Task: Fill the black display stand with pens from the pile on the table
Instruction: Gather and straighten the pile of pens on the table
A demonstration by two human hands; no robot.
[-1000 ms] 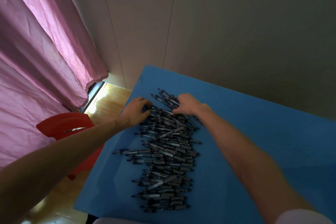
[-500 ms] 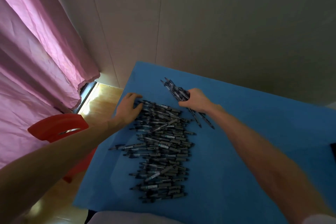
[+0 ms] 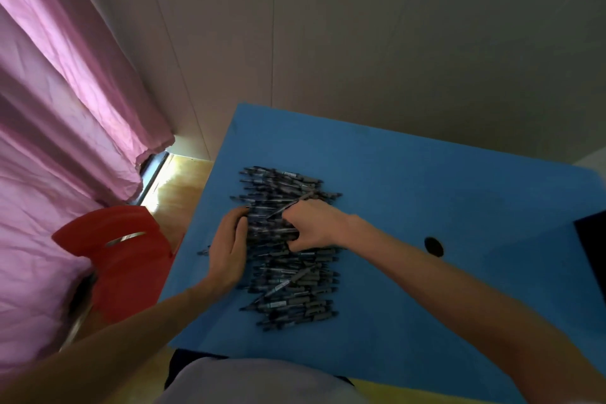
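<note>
A long pile of dark pens [image 3: 292,292] lies across the blue table [image 3: 410,193], stretching from near the front edge toward the wall. My left hand [image 3: 228,249] presses flat against the pile's left side near its middle. My right hand [image 3: 313,228] lies on top of the pile with its fingers curled round a bundle of pens [image 3: 270,226] between the two hands. A dark edge of the black display stand [image 3: 592,249] shows at the far right of the table, mostly cut off by the frame.
A small round black hole [image 3: 433,246] marks the table right of my right forearm. A red plastic chair [image 3: 121,256] stands left of the table. Pink curtains [image 3: 65,108] hang at the left, and a plain wall runs behind the table.
Both hands have come back from the pile's far end to its middle. The angled bunch that my right hand gripped half a second ago is gone from view; it now grips pens in the pile.
</note>
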